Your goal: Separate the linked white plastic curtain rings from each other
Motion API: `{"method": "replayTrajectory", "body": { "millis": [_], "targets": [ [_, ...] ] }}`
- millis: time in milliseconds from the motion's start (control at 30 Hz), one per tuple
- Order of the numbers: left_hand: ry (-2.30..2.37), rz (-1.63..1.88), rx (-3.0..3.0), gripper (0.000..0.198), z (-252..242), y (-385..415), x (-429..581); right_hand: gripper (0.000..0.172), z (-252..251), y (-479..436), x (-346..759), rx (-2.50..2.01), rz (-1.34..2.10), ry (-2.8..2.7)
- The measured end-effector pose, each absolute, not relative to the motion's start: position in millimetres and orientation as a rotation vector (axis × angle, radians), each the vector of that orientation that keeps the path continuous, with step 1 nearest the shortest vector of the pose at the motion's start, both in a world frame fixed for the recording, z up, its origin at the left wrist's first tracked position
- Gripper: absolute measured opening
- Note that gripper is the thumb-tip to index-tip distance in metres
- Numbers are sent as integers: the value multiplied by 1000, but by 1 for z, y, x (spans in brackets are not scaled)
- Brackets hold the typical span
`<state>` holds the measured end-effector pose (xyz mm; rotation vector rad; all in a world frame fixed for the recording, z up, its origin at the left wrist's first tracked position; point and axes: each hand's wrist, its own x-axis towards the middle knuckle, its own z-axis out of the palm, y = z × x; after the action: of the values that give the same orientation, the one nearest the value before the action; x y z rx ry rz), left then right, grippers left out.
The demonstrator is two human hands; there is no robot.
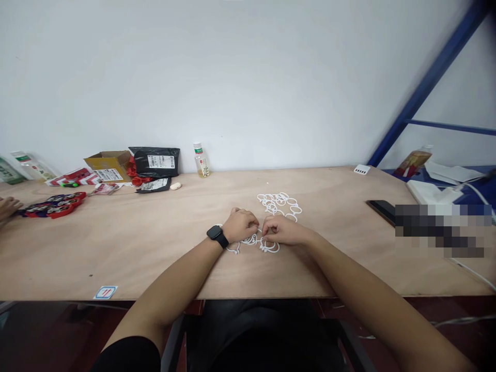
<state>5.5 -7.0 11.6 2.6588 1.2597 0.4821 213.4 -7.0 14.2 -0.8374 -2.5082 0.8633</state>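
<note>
On wooden table [155, 243], rests left hand [241, 226] and right hand [281, 229] curled close together over white rings [251, 241], probably to steady them, though impossible to tell whether gripping any, with more rings [270, 207] at one o'clock, likely for easy reach.

Here come the 2 arms, left forearm [180, 276] and right forearm [358, 276] slanting inward, and the hands nearly meet! Left hand [241, 225] is back up, fingers curled inward; right hand [284, 230] faces it, fingers bent, tips pointing down. Just a narrow gap between the 2, grips hard to read!
</note>
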Motion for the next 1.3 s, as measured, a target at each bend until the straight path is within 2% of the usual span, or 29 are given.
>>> {"method": "replayTrajectory", "body": {
  "millis": [233, 533, 700, 1100, 1300],
  "targets": [
    [1291, 563, 2628, 23, 12, -7, 5, 15, 13, -8, 212, -969, 937, -2452],
    [1192, 913, 2588, 24, 18, -10, 5, 19, 8, 0, 210, -1071, 584, -2037],
    [1059, 1041, 2636, 28, 16, -11, 4, 18, 10, 0, 209, -1104, 545, -1948],
    [1075, 1063, 2615, 26, 8, -4, 5, 15, 11, 0, 210, -1078, 493, -1953],
    [1132, 1045, 2614, 27, 9, -4, 5, 20, 12, -3, 209, -921, 576, -1965]
  ]
}}
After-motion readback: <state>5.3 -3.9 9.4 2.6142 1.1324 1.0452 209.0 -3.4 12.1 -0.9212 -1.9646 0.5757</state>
